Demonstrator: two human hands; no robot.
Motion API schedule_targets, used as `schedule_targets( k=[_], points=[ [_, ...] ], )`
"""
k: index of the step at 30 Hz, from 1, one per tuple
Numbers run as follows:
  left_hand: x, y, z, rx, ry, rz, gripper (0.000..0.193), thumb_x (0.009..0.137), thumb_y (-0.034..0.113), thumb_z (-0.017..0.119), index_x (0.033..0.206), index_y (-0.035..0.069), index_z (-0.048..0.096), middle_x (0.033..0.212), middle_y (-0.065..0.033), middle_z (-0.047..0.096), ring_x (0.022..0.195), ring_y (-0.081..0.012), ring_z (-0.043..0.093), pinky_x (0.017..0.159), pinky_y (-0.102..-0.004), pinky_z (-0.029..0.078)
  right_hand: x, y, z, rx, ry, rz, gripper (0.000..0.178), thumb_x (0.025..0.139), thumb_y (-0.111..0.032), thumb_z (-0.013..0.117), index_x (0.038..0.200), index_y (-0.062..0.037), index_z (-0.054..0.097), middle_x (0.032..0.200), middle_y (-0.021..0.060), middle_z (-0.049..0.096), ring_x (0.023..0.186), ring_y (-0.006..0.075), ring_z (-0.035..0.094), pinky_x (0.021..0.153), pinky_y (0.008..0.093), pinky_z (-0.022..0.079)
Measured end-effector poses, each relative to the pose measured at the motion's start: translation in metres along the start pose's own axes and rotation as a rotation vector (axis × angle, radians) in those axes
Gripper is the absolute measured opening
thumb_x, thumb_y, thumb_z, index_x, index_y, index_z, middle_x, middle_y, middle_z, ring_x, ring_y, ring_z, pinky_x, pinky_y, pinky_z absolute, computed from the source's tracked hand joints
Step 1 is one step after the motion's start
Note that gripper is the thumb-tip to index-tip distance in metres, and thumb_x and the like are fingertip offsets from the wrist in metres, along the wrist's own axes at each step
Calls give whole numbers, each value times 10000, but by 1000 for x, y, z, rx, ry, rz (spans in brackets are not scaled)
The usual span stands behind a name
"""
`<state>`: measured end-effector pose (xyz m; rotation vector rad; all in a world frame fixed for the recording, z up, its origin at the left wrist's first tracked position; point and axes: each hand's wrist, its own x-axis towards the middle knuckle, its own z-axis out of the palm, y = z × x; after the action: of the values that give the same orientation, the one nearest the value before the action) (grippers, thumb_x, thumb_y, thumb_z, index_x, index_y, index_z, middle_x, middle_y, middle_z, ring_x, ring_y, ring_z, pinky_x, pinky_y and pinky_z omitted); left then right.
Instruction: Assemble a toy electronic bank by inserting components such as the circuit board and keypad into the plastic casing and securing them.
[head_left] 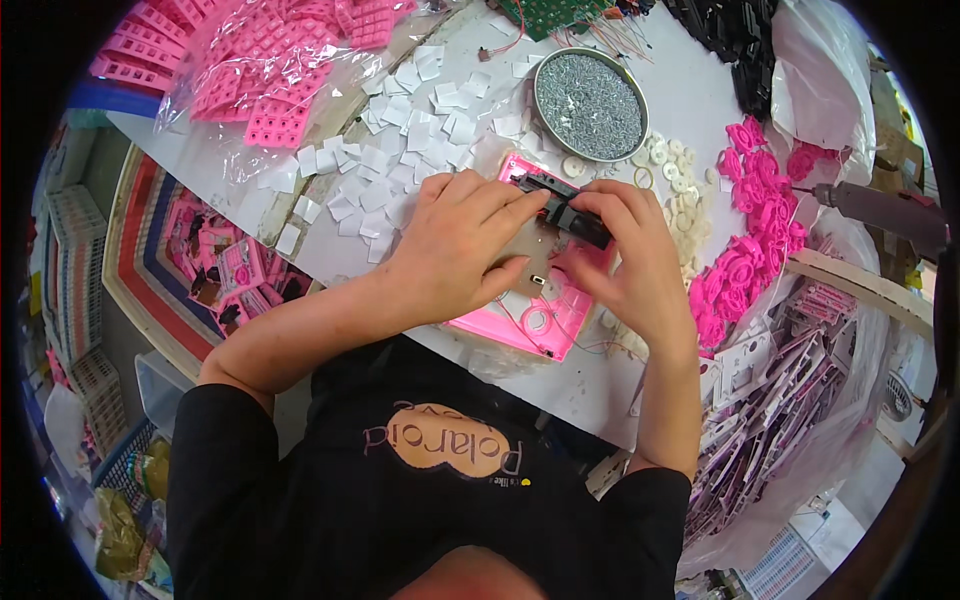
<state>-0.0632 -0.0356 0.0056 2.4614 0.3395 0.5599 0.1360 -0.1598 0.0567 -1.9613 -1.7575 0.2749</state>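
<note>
A bright pink plastic shell (497, 321) lies in front of me on the white table, with a thin red wire loop (538, 321) in its near part. Over its far part sits a long black plastic part (584, 226), beside a flat greyish piece (527, 246) with a small metal connector. My left hand (462, 238) has its fingers bent onto the left end of the black part, thumb by the greyish piece. Gripping the right end of the black part is my right hand (632, 255), its thumb lower, over the shell. The fingers hide some of the contact.
Loose white squares (425, 130) cover the table at left. A round tin of small screws (592, 104) stands beyond the shell. White discs (680, 180) and pink pieces (745, 260) lie at right, near an electric screwdriver (880, 212). Bagged pink keypads (270, 75) fill the far left.
</note>
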Motion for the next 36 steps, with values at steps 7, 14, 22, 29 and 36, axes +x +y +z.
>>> schedule_targets(
  k=[7, 14, 22, 29, 36],
  points=[
    [-2, 18, -4, 150, 17, -50, 644, 747, 227, 778, 1342, 61, 599, 1214, -93, 571, 1106, -278, 532, 932, -461, 356, -15, 5, 35, -179, 217, -125, 451, 704, -11, 737, 1152, -28, 690, 1239, 119, 689, 1016, 330, 621, 850, 414, 517],
    [32, -3, -28, 94, -151, 93, 375, 773, 229, 751, 1118, 93, 696, 1163, -71, 614, 1074, -254, 573, 929, -457, 384, -16, -2, 26, -204, 160, -73, 486, 714, 34, 737, 1193, -30, 683, 1230, 92, 710, 969, 306, 614, 845, 391, 529],
    [161, -81, 21, 509, -69, 118, 135, 846, 276, 694, 883, 160, 753, 843, -5, 679, 1034, -234, 615, 864, -490, 415, 1, 9, -1, 231, -104, 111, 438, 737, -60, 780, 1169, -38, 707, 1248, 120, 690, 1079, 306, 642, 962, 379, 505],
    [172, -73, 23, 466, -198, 112, 152, 859, 308, 696, 834, 178, 770, 868, 10, 697, 992, -210, 613, 903, -471, 374, 23, 53, -74, 1166, 394, -74, 649, 955, -193, 660, 1511, -19, 373, 1367, 224, 587, 1227, 329, 612, 1110, 488, 432],
    [170, -77, 34, 428, 68, 255, 235, 880, 297, 611, 746, 151, 736, 781, -44, 706, 860, -251, 663, 840, -468, 382, 47, 37, -104, 1072, 298, -98, 582, 954, -235, 641, 1436, 5, 419, 1166, 227, 658, 948, 258, 668, 969, 467, 511]
  ],
)
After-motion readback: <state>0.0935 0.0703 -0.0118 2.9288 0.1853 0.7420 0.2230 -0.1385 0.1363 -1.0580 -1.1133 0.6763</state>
